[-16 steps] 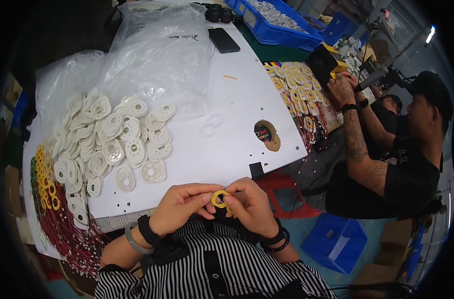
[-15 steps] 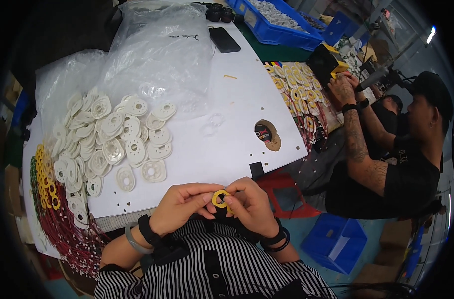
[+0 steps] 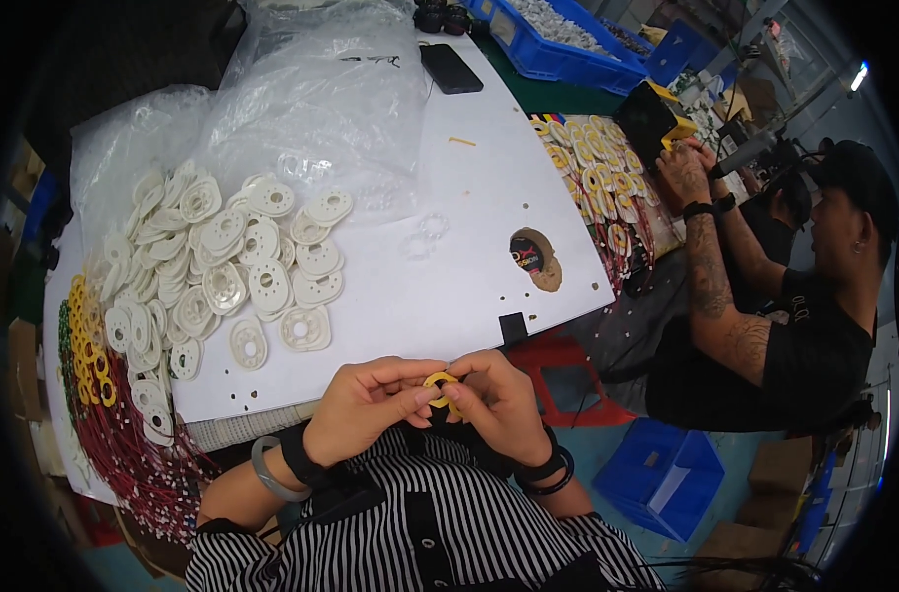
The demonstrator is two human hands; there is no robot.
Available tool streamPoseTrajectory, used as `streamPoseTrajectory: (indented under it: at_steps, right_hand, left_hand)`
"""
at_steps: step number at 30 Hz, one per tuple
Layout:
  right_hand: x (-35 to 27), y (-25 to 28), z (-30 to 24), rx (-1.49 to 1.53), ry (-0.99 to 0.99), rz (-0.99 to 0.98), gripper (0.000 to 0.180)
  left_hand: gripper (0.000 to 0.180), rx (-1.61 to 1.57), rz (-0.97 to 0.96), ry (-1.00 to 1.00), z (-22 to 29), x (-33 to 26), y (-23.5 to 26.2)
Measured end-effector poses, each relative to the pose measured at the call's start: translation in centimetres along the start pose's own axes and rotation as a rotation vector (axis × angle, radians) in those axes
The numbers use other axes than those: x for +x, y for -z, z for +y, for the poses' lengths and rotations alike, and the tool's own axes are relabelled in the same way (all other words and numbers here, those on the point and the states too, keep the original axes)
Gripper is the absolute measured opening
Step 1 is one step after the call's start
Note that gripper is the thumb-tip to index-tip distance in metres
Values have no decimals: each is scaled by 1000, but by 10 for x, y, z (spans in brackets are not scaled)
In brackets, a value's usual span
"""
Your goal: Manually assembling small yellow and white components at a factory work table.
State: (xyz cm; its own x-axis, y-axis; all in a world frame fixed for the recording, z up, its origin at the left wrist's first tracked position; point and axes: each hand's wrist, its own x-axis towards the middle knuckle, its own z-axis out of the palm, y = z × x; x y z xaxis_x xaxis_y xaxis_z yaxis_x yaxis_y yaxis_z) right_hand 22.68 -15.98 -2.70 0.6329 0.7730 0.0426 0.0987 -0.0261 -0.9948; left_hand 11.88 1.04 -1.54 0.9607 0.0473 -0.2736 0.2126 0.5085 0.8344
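In front of my striped shirt, at the near table edge, a small yellow ring (image 3: 435,379) is pinched between both hands. My left hand (image 3: 371,407) grips its left side with thumb and fingers. From the other side my right hand (image 3: 496,403) holds it, thumb across the ring. Fingers hide most of the ring's lower part. Beyond my hands, white oval plastic plates (image 3: 269,284) with holes lie in a loose pile. Left of them are more yellow rings (image 3: 94,365) with bundles of dark red wires (image 3: 124,459) hanging toward the table edge.
Clear plastic bags (image 3: 311,118) lie behind the plates, beside a black phone (image 3: 451,69). The white tabletop has a hole (image 3: 536,260) at right. Finished-looking white-and-yellow pieces (image 3: 593,163) lie near a co-worker (image 3: 755,335). A red stool (image 3: 568,380) and blue bin (image 3: 659,479) stand below.
Both hands stay on the yellow ring, and my fingers have shifted slightly around it. The ring appears a little turned. The view has shifted slightly.
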Motion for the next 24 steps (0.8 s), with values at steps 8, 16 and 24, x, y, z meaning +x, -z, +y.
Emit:
streamPoseTrajectory:
  at_steps: [8, 16, 24]
  right_hand:
    - [2, 3, 9, 49, -71, -68, 20]
    - [2, 1, 2, 54, -27, -59, 23]
    - [3, -3, 5, 32, -68, -17, 20]
  left_hand:
    - [29, 242, 56, -181, -5, -2, 0]
    - [27, 173, 112, -171, -1, -3, -2]
    - [27, 222, 125, -180, -5, -8, 5]
